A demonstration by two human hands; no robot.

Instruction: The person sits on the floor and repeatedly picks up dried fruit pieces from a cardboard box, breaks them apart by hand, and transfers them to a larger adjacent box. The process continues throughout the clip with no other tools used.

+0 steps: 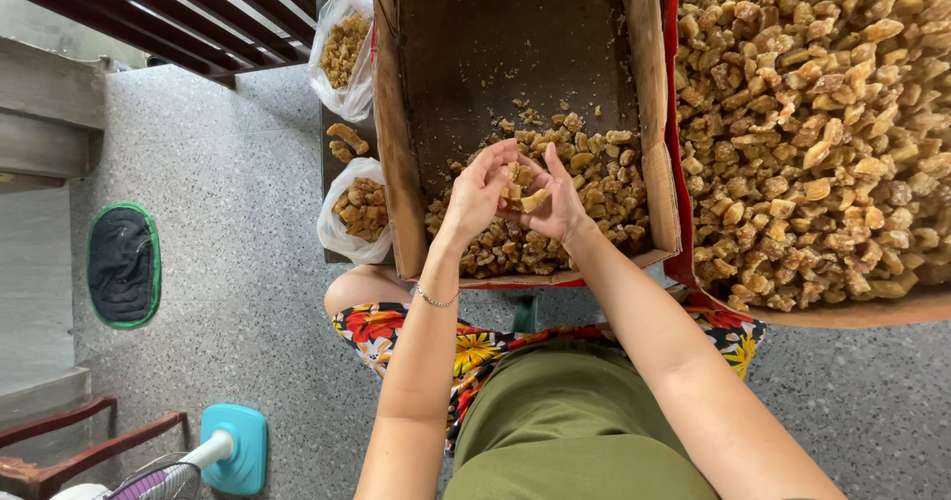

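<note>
Landmark: a shallow brown cardboard tray [515, 34], its near end covered in golden-brown candied chunks [604, 178], its far end bare but for crumbs.
Left hand [477, 191]: over the tray's near end, fingers curled, pinching at a small cluster of chunks [519, 195] held between both hands; a thin bracelet [434, 300] circles the wrist.
Right hand [557, 206]: touching the left above the same heap, fingers cupped around the cluster from the other side.
Cluster: raised just above the heap, inside the tray's near end.
Right of the tray: a far larger heap of the same chunks [812, 123], bordered by a red edge.
Left of the tray: two open clear bags [359, 213] holding chunks, with a few loose pieces between them.
Near side of the tray: the person's lap in floral cloth [381, 327] and an olive garment.
Floor, further left: a dark mat with a green rim [122, 264] and a teal fan base [238, 445].
</note>
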